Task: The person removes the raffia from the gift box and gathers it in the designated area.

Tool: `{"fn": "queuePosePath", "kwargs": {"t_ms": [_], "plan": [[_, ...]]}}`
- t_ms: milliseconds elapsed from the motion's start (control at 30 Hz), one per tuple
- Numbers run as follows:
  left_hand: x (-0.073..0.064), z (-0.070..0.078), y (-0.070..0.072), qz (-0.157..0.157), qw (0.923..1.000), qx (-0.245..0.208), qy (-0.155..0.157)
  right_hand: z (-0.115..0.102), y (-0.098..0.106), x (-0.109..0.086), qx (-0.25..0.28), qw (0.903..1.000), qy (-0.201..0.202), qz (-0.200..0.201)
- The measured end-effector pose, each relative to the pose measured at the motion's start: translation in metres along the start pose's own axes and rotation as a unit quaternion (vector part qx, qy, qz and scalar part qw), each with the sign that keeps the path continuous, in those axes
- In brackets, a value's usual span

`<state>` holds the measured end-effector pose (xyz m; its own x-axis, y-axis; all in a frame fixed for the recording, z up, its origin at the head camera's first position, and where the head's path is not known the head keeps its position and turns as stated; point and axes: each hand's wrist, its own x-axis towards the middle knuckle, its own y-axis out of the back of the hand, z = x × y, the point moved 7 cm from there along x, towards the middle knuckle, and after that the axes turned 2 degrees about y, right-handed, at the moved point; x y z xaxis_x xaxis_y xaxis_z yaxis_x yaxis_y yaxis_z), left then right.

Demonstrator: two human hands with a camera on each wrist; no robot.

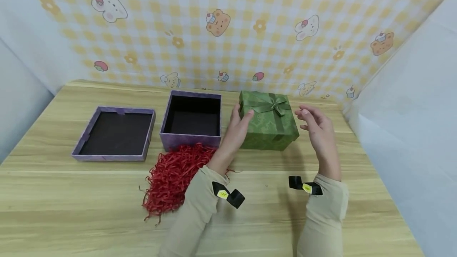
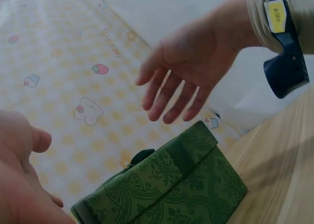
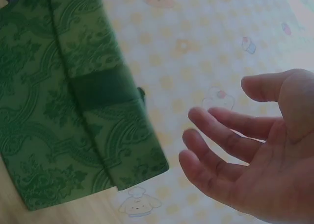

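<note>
A green gift box (image 1: 267, 124) with a patterned surface, its lid on, stands at the back right of the table. A green ribbon and bow (image 1: 274, 105) cross the lid. At the box's left side is my left hand (image 1: 233, 134), its thumb overlapping the lid's edge in the head view. My right hand (image 1: 319, 134) hovers beside the box's right side, apart from it. In the right wrist view, the fingers of that hand (image 3: 245, 155) are loosely bent, with nothing in them. The left wrist view shows both hands flanking the box (image 2: 171, 185).
Left of the green box stands an open purple box (image 1: 191, 141) with a dark inside. Farther left lies its purple lid (image 1: 108, 157), inside up. Red shredded paper (image 1: 175, 181) is heaped before the purple box. A yellow checked cloth (image 1: 250, 46) hangs behind the wooden table (image 1: 89, 205).
</note>
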<state>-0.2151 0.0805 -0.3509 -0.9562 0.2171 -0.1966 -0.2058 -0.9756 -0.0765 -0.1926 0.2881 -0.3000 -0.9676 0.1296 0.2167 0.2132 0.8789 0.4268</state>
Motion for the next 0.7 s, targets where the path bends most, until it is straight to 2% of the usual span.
{"fn": "queuePosePath", "kwargs": {"t_ms": [100, 300, 433, 533, 700], "plan": [[0.002, -0.003, 0.001, -0.013, 0.9996, -0.02, 0.016, 0.009, -0.001, 0.003, -0.006, 0.9996, -0.028, 0.004], [0.003, -0.002, 0.002, -0.02, 0.9993, -0.031, 0.004, 0.024, -0.008, 0.007, -0.023, 0.9982, -0.052, -0.018], [0.004, -0.004, 0.003, -0.014, 0.9993, -0.033, 0.007, 0.03, -0.012, 0.009, -0.029, 0.9968, -0.063, -0.039], [0.005, -0.006, 0.003, -0.01, 0.9993, -0.036, 0.006, 0.037, -0.016, 0.009, -0.043, 0.9924, -0.087, -0.075], [0.006, -0.007, 0.003, -0.006, 0.9991, -0.041, -0.003, 0.049, -0.027, 0.006, -0.067, 0.9768, -0.135, -0.152]]}}
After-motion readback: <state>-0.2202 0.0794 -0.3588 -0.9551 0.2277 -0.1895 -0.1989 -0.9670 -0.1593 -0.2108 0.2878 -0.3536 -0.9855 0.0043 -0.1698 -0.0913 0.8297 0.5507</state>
